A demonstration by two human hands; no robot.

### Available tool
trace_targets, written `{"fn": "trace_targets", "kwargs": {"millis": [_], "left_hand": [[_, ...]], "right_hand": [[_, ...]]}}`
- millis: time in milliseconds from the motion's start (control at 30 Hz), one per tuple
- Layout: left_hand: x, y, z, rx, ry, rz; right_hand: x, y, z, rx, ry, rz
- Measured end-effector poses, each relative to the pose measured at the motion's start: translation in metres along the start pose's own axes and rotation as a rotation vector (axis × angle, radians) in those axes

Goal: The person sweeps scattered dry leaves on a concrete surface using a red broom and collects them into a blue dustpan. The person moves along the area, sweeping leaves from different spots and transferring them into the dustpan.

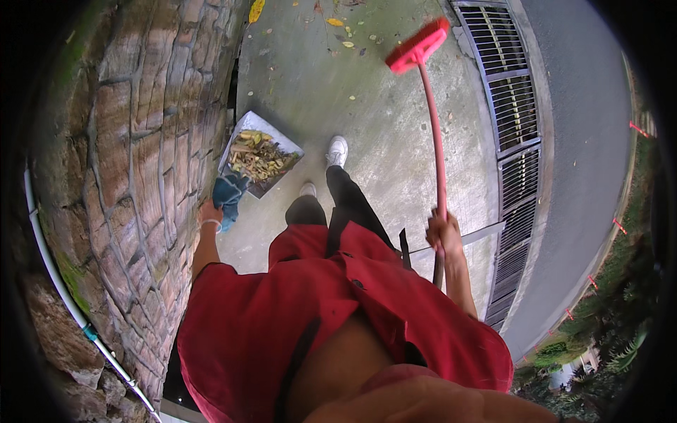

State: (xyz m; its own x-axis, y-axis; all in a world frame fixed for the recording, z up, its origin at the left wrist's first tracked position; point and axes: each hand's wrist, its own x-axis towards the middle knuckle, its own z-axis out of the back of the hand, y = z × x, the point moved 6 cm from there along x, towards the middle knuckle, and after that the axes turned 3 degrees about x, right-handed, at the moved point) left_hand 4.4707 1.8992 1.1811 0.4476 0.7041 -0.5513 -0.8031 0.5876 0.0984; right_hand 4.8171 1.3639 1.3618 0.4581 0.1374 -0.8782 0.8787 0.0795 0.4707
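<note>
My left hand (211, 212) is closed at the near corner of a pale, square dustpan (273, 132). A blue-green cloth (229, 192) is bunched between the fingers and the pan, and the grip under it is hidden. Yellow and brown leaves (257, 156) are heaped in the pan. My right hand (443, 231) is wrapped round the long pink handle of a broom (434, 134). Its red head (419, 46) is at the far right, slightly blurred; I cannot tell whether it touches the ground.
A stone wall (127, 155) rises close on the left. Scattered leaves (335, 22) lie on the far concrete. A metal drain grate (504, 77) runs along the right, beside a grey road (578, 141). My shoes (337, 150) stand just right of the dustpan.
</note>
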Motion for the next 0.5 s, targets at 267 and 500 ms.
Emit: {"fn": "trace_targets", "kwargs": {"millis": [267, 500], "left_hand": [[-0.016, 0.025, -0.014, -0.218, -0.046, 0.126], [0.006, 0.016, -0.009, -0.204, -0.004, 0.187]], "right_hand": [[-0.027, -0.042, 0.039, 0.428, -0.100, -0.527], [0.057, -0.025, -0.073, 0.593, 0.216, -0.606]]}}
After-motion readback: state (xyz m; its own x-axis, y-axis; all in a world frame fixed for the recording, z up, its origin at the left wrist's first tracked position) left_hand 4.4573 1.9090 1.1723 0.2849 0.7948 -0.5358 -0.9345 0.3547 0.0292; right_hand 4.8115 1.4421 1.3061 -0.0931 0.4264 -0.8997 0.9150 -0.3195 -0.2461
